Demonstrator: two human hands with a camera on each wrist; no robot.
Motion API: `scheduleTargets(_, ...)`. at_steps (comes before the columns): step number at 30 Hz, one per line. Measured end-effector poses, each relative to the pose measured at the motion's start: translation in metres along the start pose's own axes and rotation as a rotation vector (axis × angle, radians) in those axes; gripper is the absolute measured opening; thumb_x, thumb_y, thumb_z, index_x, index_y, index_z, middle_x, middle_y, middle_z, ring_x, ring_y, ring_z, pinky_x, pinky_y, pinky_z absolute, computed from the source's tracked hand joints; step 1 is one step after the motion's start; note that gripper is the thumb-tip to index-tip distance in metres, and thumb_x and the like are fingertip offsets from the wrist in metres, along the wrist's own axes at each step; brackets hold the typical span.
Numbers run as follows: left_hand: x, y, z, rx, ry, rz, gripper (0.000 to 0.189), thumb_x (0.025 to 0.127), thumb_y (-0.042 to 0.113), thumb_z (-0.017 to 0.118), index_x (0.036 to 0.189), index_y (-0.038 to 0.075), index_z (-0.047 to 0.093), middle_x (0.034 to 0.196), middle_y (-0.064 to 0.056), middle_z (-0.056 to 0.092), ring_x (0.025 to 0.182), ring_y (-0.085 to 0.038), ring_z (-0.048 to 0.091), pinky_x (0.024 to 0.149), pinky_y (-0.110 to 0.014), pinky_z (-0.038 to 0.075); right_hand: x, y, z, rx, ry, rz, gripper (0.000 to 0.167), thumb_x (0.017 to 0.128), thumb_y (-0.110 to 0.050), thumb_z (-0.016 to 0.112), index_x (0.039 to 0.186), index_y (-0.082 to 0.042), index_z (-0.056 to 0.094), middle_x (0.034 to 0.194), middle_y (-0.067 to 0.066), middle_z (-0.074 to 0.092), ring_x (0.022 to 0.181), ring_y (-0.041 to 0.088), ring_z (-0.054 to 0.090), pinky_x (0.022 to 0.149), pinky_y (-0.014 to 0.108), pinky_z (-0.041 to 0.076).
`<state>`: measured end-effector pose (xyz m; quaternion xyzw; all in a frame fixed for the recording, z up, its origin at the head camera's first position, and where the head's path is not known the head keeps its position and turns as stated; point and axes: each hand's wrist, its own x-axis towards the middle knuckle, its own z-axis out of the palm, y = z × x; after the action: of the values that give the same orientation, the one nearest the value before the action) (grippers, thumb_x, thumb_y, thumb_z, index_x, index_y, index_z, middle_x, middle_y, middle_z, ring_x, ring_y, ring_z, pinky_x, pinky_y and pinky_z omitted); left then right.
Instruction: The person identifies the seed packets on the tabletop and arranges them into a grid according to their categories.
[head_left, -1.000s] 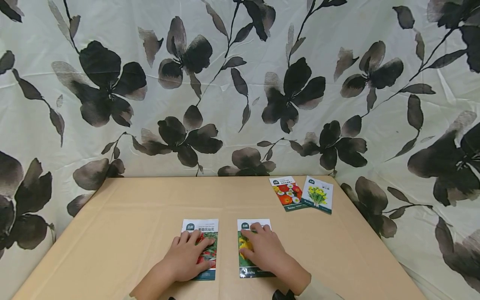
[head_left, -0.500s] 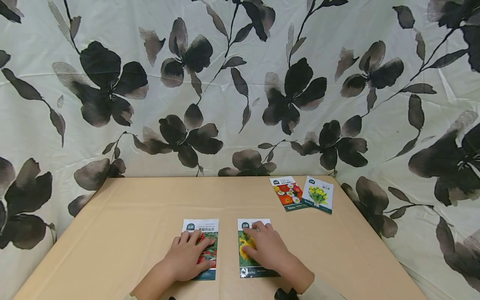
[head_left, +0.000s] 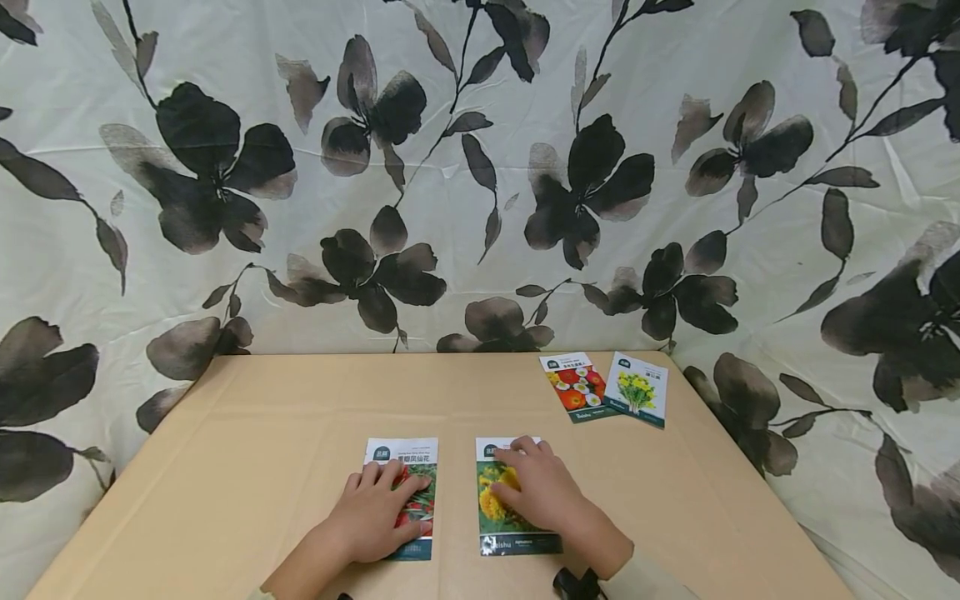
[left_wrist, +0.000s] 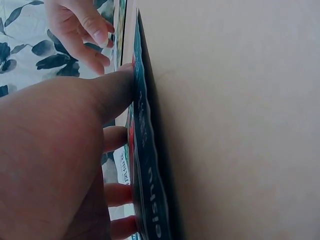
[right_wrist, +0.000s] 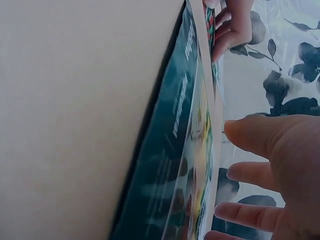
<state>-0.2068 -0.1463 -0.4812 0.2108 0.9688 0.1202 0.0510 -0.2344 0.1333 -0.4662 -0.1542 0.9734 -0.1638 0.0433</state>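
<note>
Shifted a little rightward since the earlier frame, the right hand [head_left: 543, 492] hovers just over the yellow-flower packet [head_left: 493, 515], fingers spread, gripping nothing. The left hand [head_left: 371, 517], fingers extended, rests on the red-flower packet [head_left: 424, 502]; I'd lift straight up, so neither skids across the surface [head_left: 690, 508]

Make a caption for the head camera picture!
Left hand rests on a red-flower packet, right hand hovers over a yellow-flower packet; two more packets overlap beyond.
</note>
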Motion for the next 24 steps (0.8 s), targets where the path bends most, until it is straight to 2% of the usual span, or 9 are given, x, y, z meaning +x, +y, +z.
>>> scheduleTargets(10, 0.000, -0.001, 0.003, 0.005, 0.025, 0.010, 0.061, 0.088, 0.064, 0.068, 0.139, 0.031, 0.061, 0.138, -0.011, 0.051, 0.114, -0.031, 0.043, 0.090, -0.055, 0.037, 0.010, 0.016, -0.004, 0.076, 0.028, 0.031, 0.055, 0.091, -0.044, 0.074, 0.141, -0.022, 0.064, 0.141, 0.011, 0.056, 0.120, 0.029, 0.052, 0.096, 0.053, 0.054)
scheduleTargets(19, 0.002, -0.007, 0.014, 0.011, 0.056, 0.027, 0.061, 0.090, 0.064, 0.065, 0.141, 0.031, 0.061, 0.138, -0.012, 0.051, 0.115, -0.031, 0.043, 0.091, -0.056, 0.038, 0.020, 0.031, -0.009, 0.116, 0.126, 0.040, 0.050, 0.093, -0.041, 0.074, 0.138, -0.019, 0.066, 0.137, 0.009, 0.059, 0.121, 0.027, 0.054, 0.095, 0.046, 0.057)
scheduleTargets(24, 0.001, -0.004, 0.012, 0.003, 0.049, 0.015, 0.061, 0.089, 0.064, 0.067, 0.140, 0.031, 0.062, 0.140, -0.012, 0.051, 0.116, -0.032, 0.044, 0.092, -0.056, 0.038, 0.026, 0.040, -0.013, 0.120, 0.165, 0.059, 0.048, 0.094, -0.040, 0.073, 0.138, -0.021, 0.067, 0.137, 0.007, 0.059, 0.125, 0.026, 0.055, 0.098, 0.046, 0.056)
